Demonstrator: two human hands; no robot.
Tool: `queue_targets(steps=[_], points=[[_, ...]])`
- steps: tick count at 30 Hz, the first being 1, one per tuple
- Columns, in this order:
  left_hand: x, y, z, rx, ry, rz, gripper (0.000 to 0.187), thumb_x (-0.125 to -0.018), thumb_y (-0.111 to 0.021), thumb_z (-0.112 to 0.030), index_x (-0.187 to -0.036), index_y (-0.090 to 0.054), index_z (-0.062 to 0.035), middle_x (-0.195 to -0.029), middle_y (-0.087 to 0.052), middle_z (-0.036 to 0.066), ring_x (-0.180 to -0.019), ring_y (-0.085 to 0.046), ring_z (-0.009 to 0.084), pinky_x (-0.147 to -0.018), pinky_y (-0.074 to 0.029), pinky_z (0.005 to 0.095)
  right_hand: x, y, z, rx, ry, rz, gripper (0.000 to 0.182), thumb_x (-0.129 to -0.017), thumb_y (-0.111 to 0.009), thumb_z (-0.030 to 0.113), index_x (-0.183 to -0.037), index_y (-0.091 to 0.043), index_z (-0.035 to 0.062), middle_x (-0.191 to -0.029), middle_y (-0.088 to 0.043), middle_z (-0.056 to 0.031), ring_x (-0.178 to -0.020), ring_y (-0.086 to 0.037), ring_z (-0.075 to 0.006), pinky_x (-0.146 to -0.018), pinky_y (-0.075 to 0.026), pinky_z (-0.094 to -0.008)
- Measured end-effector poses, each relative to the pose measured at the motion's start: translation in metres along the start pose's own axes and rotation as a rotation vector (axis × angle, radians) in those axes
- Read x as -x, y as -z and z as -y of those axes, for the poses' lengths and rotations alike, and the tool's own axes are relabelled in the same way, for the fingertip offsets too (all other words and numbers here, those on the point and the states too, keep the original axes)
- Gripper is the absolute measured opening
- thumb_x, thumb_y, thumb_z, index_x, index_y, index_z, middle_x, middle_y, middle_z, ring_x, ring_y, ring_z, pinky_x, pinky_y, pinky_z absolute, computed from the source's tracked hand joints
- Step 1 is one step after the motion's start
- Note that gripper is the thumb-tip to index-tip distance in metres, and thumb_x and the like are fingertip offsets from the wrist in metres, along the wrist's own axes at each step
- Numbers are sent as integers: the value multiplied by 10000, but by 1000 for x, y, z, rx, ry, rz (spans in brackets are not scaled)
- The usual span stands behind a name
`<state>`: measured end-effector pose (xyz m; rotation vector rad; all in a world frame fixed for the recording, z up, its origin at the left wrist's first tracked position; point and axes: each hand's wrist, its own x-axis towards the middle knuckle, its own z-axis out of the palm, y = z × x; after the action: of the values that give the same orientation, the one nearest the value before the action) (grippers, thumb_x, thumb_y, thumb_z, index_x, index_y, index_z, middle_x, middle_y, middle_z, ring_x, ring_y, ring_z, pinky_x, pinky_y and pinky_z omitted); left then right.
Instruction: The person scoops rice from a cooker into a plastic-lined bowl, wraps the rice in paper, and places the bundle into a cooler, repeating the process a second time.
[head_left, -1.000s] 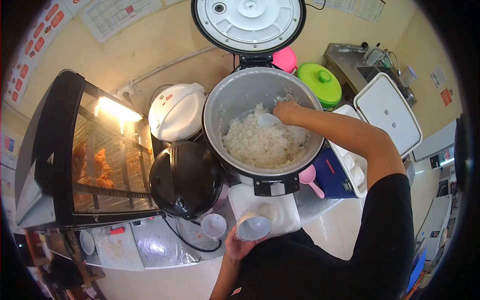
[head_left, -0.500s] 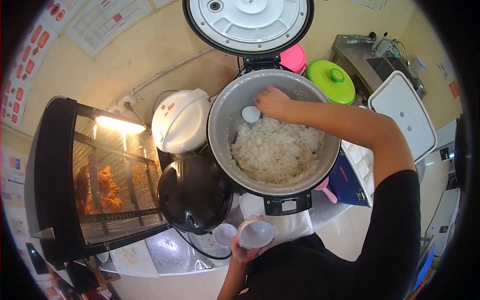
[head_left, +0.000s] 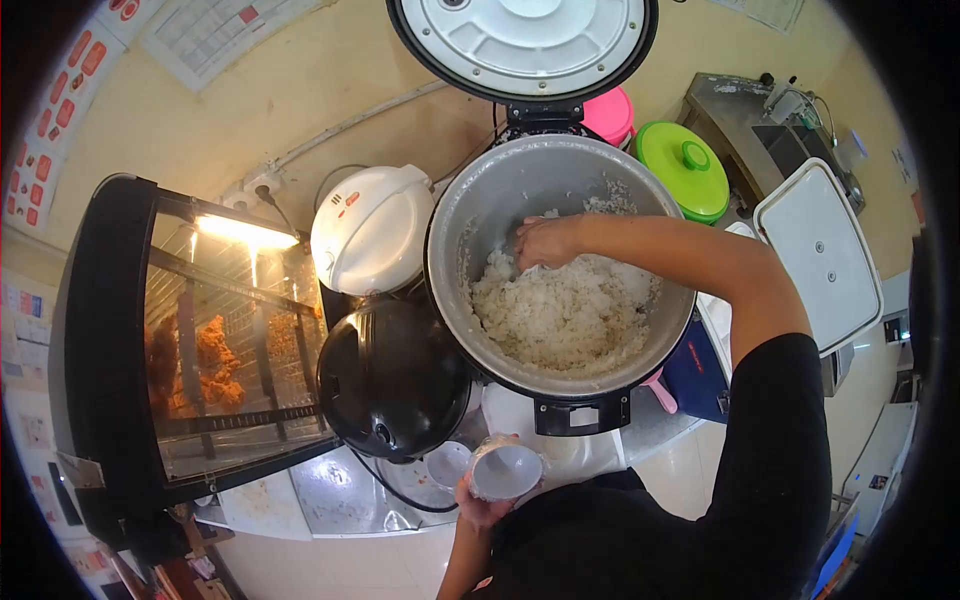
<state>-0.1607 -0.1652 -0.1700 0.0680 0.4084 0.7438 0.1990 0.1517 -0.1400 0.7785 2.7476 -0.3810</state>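
Note:
A big rice cooker pot [head_left: 470, 175] holds a mound of white rice [head_left: 570, 315]. My right hand [head_left: 545, 243] is down inside it at the far left side of the rice, fingers curled and partly hidden. The small white cup seen in this hand a moment ago is now almost wholly hidden by hand and rice. Below the pot, close to my body, my left hand [head_left: 483, 506] grips a light-grey bowl [head_left: 507, 471], its mouth facing up and clear plastic wrap around its outside. Another pale bowl [head_left: 447, 464] stands on the counter just left of it.
The cooker's lid [head_left: 525, 45] stands raised behind the pot. A black cooker [head_left: 390, 380], a white cooker [head_left: 370, 230] and a lit glass food warmer [head_left: 230, 340] stand left. Right are a green lid [head_left: 685, 170], a blue cooler box [head_left: 695, 370] and a pink handle [head_left: 660, 392].
My right hand has moved down into the rice, and the white cup has gone from sight beneath it. My left hand keeps the bowl in nearly the same place. The view has shifted slightly.

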Motion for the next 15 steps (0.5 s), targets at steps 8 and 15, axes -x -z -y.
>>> queue_targets(steps=[8,15], points=[[4,-3,-6,-257,-76,51,981,-787,-628,-645,-1481,-330,-19,-1420,-422,278,-1246,-534,432,-941,-509,632,12,-6,6,-295,67,93,185,-921,-546,129,-1025,-685,67,-987,-684,-136,-985,-630,-319,-889,-441,-438],[-3,-28,-31,-14,-138,227,1065,-744,-715,-672,-1474,-311,-10,-1353,-425,382,-1154,-587,467,-875,-547,629,36,4,23,-639,-39,48,142,-925,-563,97,-989,-649,4,-934,-664,-167,-905,-636,-309,-794,-480,-393]])
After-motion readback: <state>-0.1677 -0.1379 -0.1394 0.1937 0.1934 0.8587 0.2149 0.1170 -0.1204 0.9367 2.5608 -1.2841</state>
